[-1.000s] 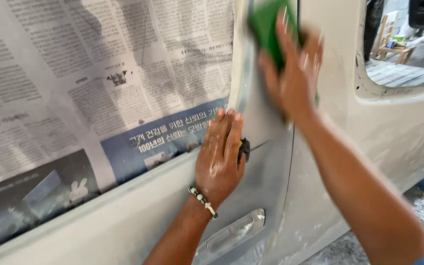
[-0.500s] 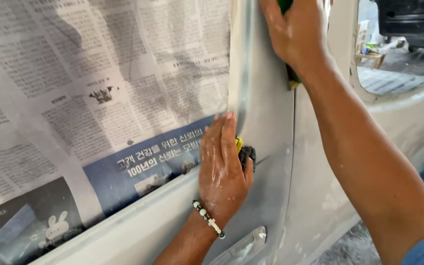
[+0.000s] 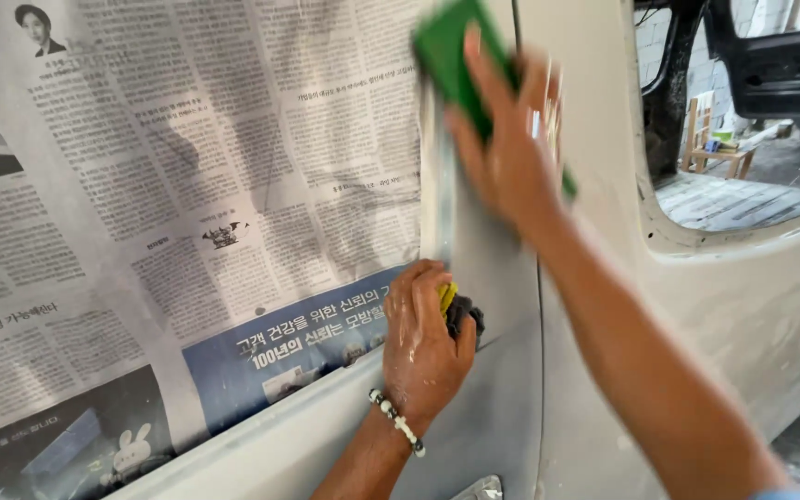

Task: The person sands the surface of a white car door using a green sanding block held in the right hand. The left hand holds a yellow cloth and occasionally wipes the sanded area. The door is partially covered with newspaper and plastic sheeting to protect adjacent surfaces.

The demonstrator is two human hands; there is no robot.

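Pale primed vehicle body panel (image 3: 752,306) upright; newspaper sheets (image 3: 187,231) masked flat over window area, edge meeting grey sanded pillar strip (image 3: 488,278).

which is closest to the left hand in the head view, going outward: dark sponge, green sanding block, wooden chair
1. dark sponge, held in the left hand.
2. green sanding block, above, under the right hand.
3. wooden chair, far upper right, through the window opening.

The newspaper (image 3: 187,231) covers the vehicle's window area, left of the door pillar (image 3: 483,278). The right hand (image 3: 511,157) presses a sanding block (image 3: 460,65) on the pillar, above the left hand (image 3: 423,347), which holds what seems a sponge (image 3: 460,310) against it. A stool (image 3: 715,153) stands behind, through the right opening.
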